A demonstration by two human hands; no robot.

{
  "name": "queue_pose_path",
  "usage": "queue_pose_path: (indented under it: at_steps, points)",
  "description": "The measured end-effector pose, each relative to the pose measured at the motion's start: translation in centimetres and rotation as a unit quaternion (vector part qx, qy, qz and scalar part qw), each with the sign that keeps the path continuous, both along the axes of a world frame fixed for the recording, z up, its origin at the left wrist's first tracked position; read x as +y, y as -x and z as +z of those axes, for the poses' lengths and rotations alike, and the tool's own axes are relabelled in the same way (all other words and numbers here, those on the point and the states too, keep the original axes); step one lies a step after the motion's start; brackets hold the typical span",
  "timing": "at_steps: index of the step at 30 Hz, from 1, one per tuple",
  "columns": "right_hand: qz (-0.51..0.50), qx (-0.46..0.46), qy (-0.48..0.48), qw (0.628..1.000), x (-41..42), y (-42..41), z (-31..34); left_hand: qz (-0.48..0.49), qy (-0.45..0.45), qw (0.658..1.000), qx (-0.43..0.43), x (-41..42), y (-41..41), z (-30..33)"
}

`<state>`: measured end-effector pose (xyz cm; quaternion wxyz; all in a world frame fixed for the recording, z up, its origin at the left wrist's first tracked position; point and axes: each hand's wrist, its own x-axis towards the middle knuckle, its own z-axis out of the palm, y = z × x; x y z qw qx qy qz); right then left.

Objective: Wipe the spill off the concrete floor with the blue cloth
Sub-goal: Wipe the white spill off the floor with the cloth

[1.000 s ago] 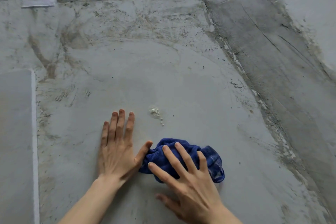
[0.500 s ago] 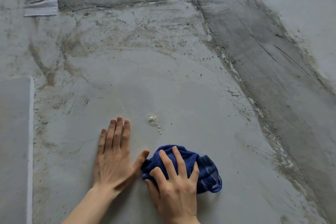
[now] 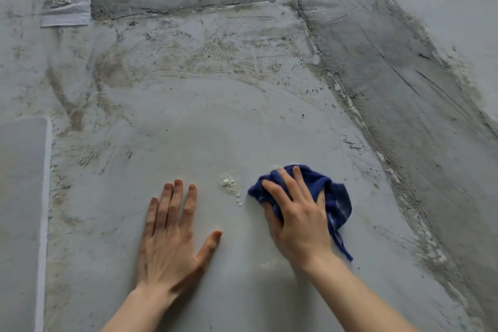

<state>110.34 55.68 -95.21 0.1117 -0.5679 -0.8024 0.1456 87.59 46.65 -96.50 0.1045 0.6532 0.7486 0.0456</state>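
The left hand point(image 3: 172, 234) stays flat, fingers spread, on the concrete floor point(image 3: 242, 121). Right of the white spill point(image 3: 229, 184), the right hand point(image 3: 296, 221), its grip bunching the blue cloth point(image 3: 336, 197), has shifted rightward. Stained, scuffed concrete surrounds.

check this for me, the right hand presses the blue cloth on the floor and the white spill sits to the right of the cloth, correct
Not quite. The head view shows the white spill to the left of the blue cloth, between it and the left hand. The right hand does press the cloth on the floor.
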Motion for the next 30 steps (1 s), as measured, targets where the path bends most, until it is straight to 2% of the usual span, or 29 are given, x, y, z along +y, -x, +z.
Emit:
queue_pose_path:
  at_steps: [6,9,16,24,30]
  points:
    - [-0.025,-0.018,0.092,0.995,9.1,0.9,1.6,0.0,-0.001,1.0,0.002,-0.1,-0.1,0.2]
    - [-0.021,-0.028,0.116,0.993,9.9,1.2,2.1,0.0,-0.004,1.0,0.003,-0.1,-0.1,0.2]
    - [0.012,-0.033,0.066,0.997,5.2,0.8,1.5,0.002,-0.006,1.0,0.003,-0.1,-0.1,0.3]
    - [-0.002,-0.027,0.064,0.998,-6.0,0.2,1.5,0.002,-0.017,1.0,0.003,-0.2,0.0,-0.1]
    - [0.082,-0.048,0.043,0.995,-10.8,-1.1,0.3,0.008,-0.013,1.0,0.007,-0.3,0.0,-0.2]
